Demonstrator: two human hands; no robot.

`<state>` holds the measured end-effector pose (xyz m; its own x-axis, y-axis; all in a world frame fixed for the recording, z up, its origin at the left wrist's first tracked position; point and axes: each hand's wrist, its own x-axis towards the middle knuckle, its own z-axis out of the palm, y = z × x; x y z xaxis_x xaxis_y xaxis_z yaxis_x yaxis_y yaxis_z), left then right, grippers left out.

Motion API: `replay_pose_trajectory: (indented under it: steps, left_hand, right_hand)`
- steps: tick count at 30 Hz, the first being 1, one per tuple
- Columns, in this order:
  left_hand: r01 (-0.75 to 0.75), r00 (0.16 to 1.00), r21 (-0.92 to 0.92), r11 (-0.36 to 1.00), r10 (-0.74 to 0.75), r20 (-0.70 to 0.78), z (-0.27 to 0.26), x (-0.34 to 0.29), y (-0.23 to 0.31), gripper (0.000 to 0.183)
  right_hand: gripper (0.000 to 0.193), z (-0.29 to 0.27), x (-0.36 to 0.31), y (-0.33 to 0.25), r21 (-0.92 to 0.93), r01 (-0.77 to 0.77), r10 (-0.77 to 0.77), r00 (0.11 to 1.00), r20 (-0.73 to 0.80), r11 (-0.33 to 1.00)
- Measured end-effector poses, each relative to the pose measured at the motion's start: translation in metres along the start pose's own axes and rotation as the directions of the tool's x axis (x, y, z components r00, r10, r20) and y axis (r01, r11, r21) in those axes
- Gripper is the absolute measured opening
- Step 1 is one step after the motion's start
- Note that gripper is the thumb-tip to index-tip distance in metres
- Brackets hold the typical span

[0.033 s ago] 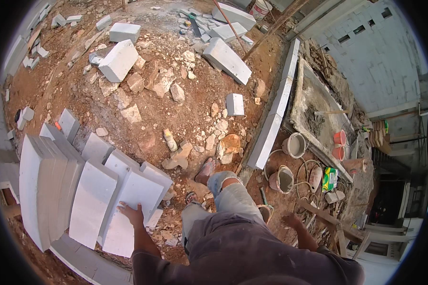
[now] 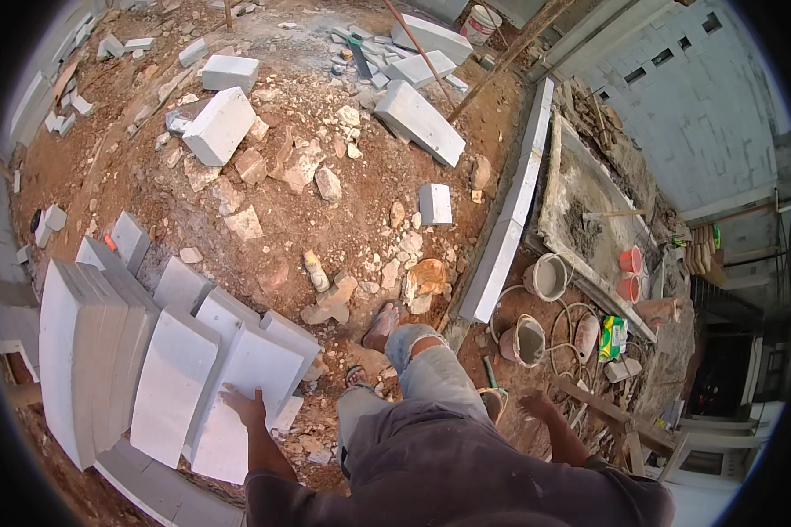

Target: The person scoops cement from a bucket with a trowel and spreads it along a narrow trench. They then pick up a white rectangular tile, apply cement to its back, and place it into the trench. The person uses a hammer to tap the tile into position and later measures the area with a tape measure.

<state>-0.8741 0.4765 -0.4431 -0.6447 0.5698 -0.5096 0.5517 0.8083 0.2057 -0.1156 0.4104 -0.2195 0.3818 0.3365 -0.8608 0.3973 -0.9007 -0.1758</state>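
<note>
The white block [image 2: 242, 400] under the left hand [image 2: 244, 407] is leaning in a row of similar blocks on the red earth, its broad face turned up. The left hand is lying flat on that face, near the block's lower right part, with the fingers [image 2: 230, 397] spread apart and pressing on it rather than closing round it.

Just past the fingertips, more leaning blocks [image 2: 171, 378] are standing side by side, and beyond them a thicker stack of blocks [image 2: 79, 351] is filling the far left. Below the wrist a grey block [image 2: 163, 487] is lying along the ground.

The right hand [image 2: 536, 406] is hanging free over the dirt, well apart from the blocks, its fingers loosely curled and holding nothing. Just ahead of those fingers a mortar bucket [image 2: 529, 338] is standing, and a second bucket [image 2: 547, 277] is sitting a little further off, with a coiled hose [image 2: 561, 323] looping beside them. To the outer side of the right fingers a mixing trough [image 2: 589, 220] is stretching away, with two orange cups [image 2: 629, 272] at its near end.

Between the hands, the person's bent knee [image 2: 417, 347] and sandalled foot [image 2: 380, 327] are showing. Beyond the foot, broken rubble [image 2: 325, 299] is littering the ground, and a low row of laid blocks [image 2: 510, 211] is running toward the wall.
</note>
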Motion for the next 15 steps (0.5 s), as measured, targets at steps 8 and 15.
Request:
replay_pose_trajectory:
  steps: [8,15]
  left_hand:
    - [0.134,0.990,0.013,0.991,-0.134,0.046,-0.068,0.027,0.058,0.092]
    - [0.031,0.971,-0.497,0.867,0.091,0.220,-0.072,-0.022,0.210,0.077]
  right_hand:
    - [0.042,-0.045,0.037,-0.221,-0.331,0.592,-0.601,0.795,0.086,0.735]
    - [0.038,-0.103,0.084,-0.229,0.062,0.315,-0.318,0.947,0.049,0.947]
